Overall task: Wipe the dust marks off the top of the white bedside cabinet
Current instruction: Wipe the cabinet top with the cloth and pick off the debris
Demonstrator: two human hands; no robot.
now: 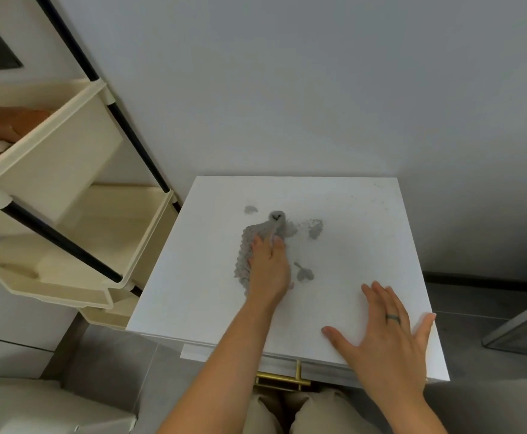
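Note:
The white bedside cabinet top (199,283) fills the middle of the view. My left hand (270,270) presses a grey textured cloth (249,242) flat on the top, left of centre. Grey dust marks lie around it: one small patch (251,209) behind the cloth, one (315,228) to its right, and one (304,274) just right of my left hand. Faint specks (378,195) dot the back right corner. My right hand (390,333), wearing a ring, rests flat with spread fingers near the front right edge and holds nothing.
A cream shelf rack (77,195) with black poles stands close against the cabinet's left side. The grey wall (318,89) runs right behind the cabinet. A gold drawer handle (282,382) shows below the front edge, above my knees. A dark framed object (525,327) sits on the floor at right.

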